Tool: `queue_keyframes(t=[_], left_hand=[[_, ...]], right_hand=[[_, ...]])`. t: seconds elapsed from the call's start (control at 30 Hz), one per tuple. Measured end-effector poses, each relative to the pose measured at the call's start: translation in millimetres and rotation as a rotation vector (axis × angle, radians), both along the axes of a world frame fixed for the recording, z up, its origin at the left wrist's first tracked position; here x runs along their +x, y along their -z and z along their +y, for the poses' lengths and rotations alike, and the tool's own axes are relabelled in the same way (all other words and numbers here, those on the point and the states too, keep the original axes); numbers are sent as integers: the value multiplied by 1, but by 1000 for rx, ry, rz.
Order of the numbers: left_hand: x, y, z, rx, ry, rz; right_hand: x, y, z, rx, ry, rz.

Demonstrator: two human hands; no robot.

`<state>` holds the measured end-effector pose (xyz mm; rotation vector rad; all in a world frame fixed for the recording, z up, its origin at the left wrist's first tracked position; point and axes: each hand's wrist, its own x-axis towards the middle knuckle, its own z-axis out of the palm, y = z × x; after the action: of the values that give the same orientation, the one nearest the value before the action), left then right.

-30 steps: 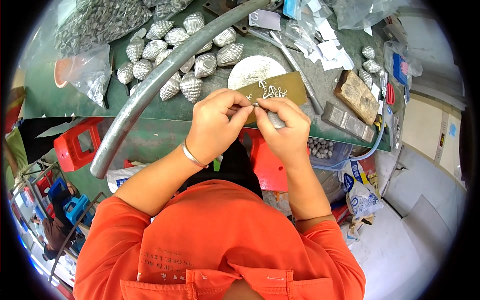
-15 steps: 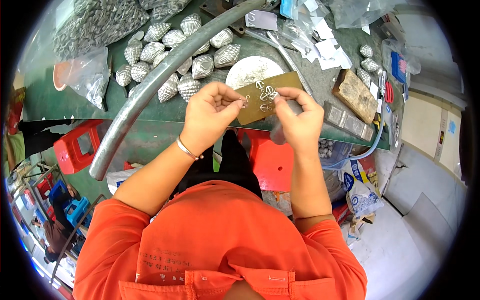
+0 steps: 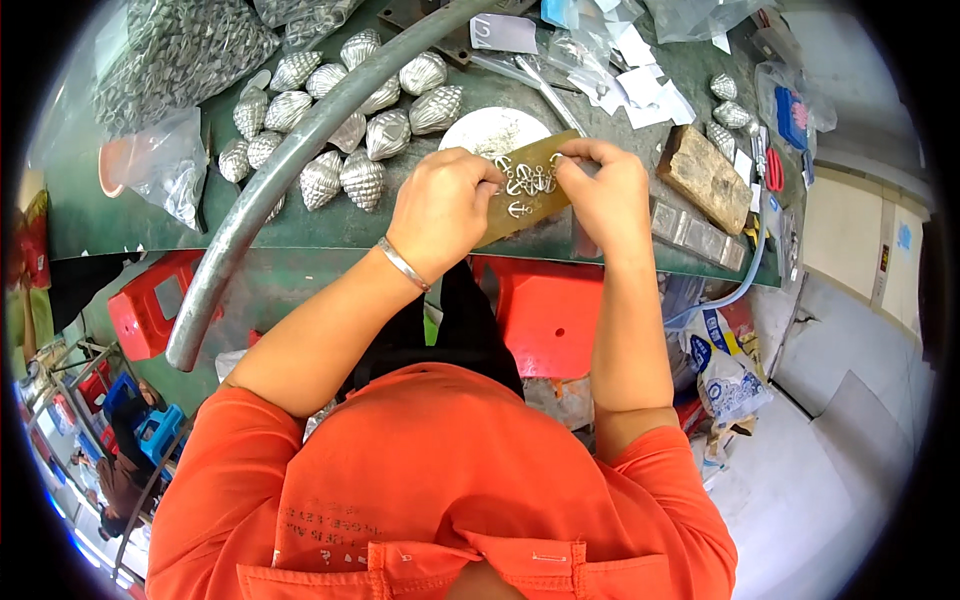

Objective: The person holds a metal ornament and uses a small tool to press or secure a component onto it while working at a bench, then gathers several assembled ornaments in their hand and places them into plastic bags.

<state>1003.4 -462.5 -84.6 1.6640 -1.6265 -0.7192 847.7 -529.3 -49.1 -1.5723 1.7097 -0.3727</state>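
Observation:
A flat brass-coloured plate rests tilted at the bench's front edge, with several small silver anchor charms scattered on it. At the plate's left side is my left hand, its fingers curled together against the charms; whatever is between the fingertips is hidden. My right hand is at the plate's upper right corner, thumb and forefinger pinched on a small silver anchor charm. Behind the plate lies a round white disc, partly covered by it.
Silver ridged shell-shaped castings lie left of a thick bent metal pipe crossing the bench. A stone block and a metal bar sit to the right. A red stool stands below the bench edge.
My left hand has moved right over the plate's left edge, its fingers more curled. My right hand has shifted up to the plate's corner. The anchor charms lie more spread out.

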Motion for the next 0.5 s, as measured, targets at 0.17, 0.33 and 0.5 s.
queue_keyframes(t=[0.17, 0.33, 0.5], left_hand=[[5, 1, -2, -14, 2, -15], [17, 3, 5, -64, -70, 68], [15, 6, 21, -62, 12, -20]], right_hand=[[-5, 13, 1, -196, -46, 30], [-21, -2, 7, -263, 122, -482], [-10, -10, 21, -425, 40, -1015]])
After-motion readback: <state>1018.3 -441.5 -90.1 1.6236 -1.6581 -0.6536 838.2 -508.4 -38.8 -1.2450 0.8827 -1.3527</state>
